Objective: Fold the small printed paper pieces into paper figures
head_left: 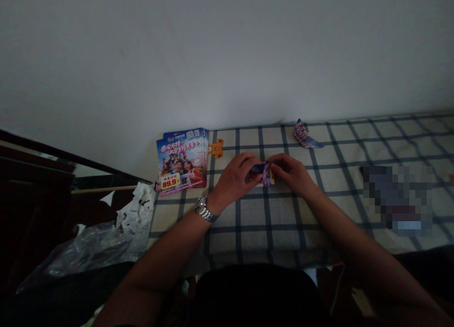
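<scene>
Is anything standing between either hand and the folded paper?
Nothing visible does: the left hand and right hand both touch the folded paper. The flyer stack lies to the left and the crumpled paper farther back, both out of the way.

Flyers (pixel 182 162) lie left on the cloth (pixel 347 176), slip (pixel 266 175) midway — scrap (pixel 304 136) behind it, rightward — wall (pixel 227 57) behind all.
</scene>
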`<state>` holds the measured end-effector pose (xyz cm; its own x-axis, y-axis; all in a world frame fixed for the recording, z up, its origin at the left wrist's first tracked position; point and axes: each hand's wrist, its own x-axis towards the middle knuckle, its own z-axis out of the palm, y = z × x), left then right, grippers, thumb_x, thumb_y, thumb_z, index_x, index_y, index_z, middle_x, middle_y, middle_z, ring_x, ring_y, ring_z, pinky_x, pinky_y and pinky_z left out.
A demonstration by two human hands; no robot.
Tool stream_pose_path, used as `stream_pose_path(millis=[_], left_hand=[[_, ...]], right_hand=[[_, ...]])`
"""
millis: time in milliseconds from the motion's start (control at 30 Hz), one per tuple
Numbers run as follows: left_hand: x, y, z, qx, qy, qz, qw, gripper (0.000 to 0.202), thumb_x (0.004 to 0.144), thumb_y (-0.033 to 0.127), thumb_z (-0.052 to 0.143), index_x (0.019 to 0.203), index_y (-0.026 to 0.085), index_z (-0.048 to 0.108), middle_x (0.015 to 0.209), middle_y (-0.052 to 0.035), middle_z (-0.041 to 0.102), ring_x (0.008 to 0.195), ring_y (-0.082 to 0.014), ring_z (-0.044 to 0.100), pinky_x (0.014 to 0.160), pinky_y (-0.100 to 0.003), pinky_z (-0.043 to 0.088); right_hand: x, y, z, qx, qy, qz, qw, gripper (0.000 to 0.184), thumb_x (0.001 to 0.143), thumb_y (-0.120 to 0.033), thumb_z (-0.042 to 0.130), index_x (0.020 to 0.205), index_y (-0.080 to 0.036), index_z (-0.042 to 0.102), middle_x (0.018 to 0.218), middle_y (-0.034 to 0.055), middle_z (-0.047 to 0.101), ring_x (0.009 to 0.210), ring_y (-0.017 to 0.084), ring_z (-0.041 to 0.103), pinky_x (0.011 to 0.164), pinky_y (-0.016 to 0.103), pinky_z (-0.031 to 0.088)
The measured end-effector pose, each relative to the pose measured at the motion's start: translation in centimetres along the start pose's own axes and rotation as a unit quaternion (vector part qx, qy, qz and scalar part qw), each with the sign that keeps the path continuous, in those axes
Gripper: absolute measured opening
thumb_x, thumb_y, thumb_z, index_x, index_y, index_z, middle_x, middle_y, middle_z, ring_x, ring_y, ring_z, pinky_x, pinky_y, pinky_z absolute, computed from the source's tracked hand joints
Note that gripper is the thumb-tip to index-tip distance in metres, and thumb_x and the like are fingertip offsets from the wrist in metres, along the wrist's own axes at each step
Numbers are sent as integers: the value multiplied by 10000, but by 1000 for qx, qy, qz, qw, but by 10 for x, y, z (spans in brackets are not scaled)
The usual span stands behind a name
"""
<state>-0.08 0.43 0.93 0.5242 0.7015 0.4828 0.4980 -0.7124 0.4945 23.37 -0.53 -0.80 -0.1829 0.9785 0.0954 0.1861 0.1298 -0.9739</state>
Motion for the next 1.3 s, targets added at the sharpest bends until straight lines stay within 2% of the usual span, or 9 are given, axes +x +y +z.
stream_pose_path(millis=[200,467,800,900,1000,1167,1300], left_hand=[[0,-1,1,-8,-30,4,999,248,972,228,684,1209,231,613,1224,-70,630,1165,-227,623,1034,-408,551],[0,-5,3,-3,-24,2,1000,174,958,234,711,1106,208,622,1179,-67,639,1116,-226,627,981,-408,555],[-1,-6,5,11,-27,-20,999,151,947,225,719,1074,199,641,1142,-65,645,1072,-222,634,938,-393,563],[-1,-7,6,19,-27,-34,999,141,954,225,710,1075,195,645,1131,-65,645,1065,-222,632,938,-391,556],[-2,-8,7,41,-31,-47,998,180,955,238,713,1116,190,647,1123,-66,649,1053,-230,627,929,-393,548],[-1,-8,8,83,-40,-59,994,231,952,266,722,1160,192,654,1101,-65,663,1026,-248,621,922,-420,531],[-1,-7,8,95,-40,-61,993,211,950,268,720,1135,189,658,1092,-70,671,1033,-260,618,921,-432,524]], right_hand=[[0,-3,1,-11,-6,0,1000,266,936,-474,711,1089,-256,719,994,47,780,912,234,747,858,411,627],[0,-3,2,-18,-2,-5,1000,264,940,-473,707,1099,-262,719,1010,52,784,938,242,752,893,432,625],[-2,-2,3,-97,0,-27,995,320,969,-477,680,1215,-273,683,1066,63,785,940,245,767,870,429,648],[-1,-2,3,-113,14,-53,992,344,963,-466,690,1245,-270,667,1074,73,759,953,246,762,889,435,652],[0,-4,2,-173,38,-104,979,326,958,-445,700,1231,-267,680,1079,84,703,941,241,732,856,421,651],[0,-7,1,-237,20,-146,960,243,982,-393,671,1186,-268,716,1064,89,684,819,217,682,754,395,626],[0,-4,3,-262,-3,-149,954,311,981,-392,676,1270,-284,714,1123,104,695,972,261,694,878,430,611]])
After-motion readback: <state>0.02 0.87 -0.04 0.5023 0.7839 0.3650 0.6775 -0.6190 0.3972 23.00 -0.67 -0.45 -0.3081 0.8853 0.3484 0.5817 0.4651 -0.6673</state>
